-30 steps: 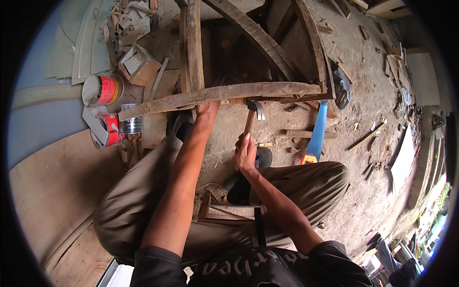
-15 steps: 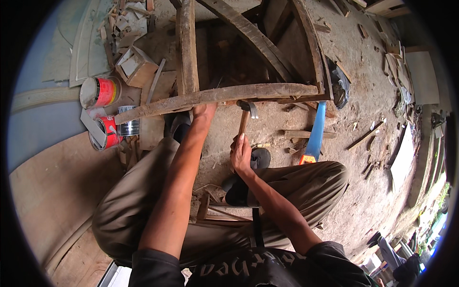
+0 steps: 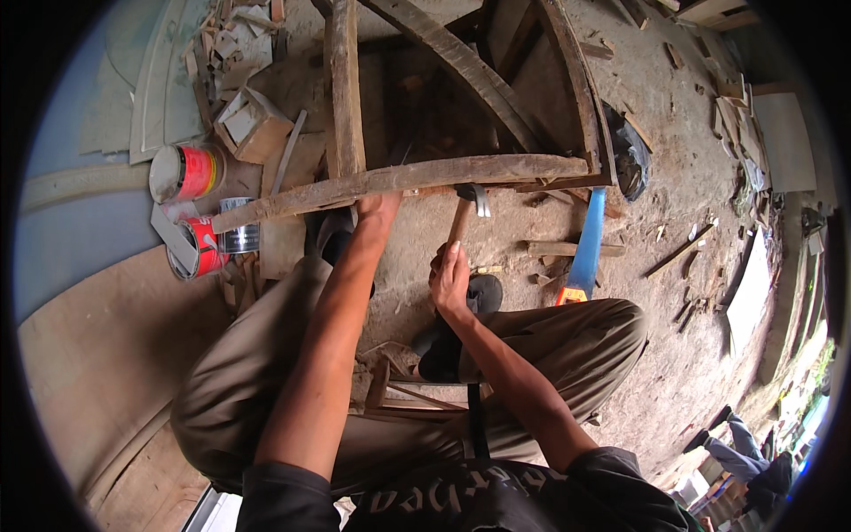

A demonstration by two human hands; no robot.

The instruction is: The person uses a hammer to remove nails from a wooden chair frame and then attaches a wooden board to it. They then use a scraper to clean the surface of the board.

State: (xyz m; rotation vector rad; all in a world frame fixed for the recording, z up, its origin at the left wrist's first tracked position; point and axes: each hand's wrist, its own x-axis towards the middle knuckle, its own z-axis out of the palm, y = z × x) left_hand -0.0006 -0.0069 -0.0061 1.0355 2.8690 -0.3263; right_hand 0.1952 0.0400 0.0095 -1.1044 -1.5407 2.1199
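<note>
A rough wooden frame with upright and slanting bars stands in front of me. My left hand reaches up against the underside of its near bar, beside an upright. The bar hides its fingers, so what they grip does not show. My right hand is closed round the wooden handle of a claw hammer. The hammer's dark head is just below the near bar, its bright claw pointing right. Whether the head touches the wood I cannot tell.
A handsaw with a blue blade leans by the frame's right corner, near a black plastic bag. Paint cans and a small wooden box stand at left. Wood scraps litter the floor. Another person's legs show far right.
The hammer head has shifted slightly to the right, its handle leaning more that way. My left hand stays under the near bar. The other person at far right has moved.
</note>
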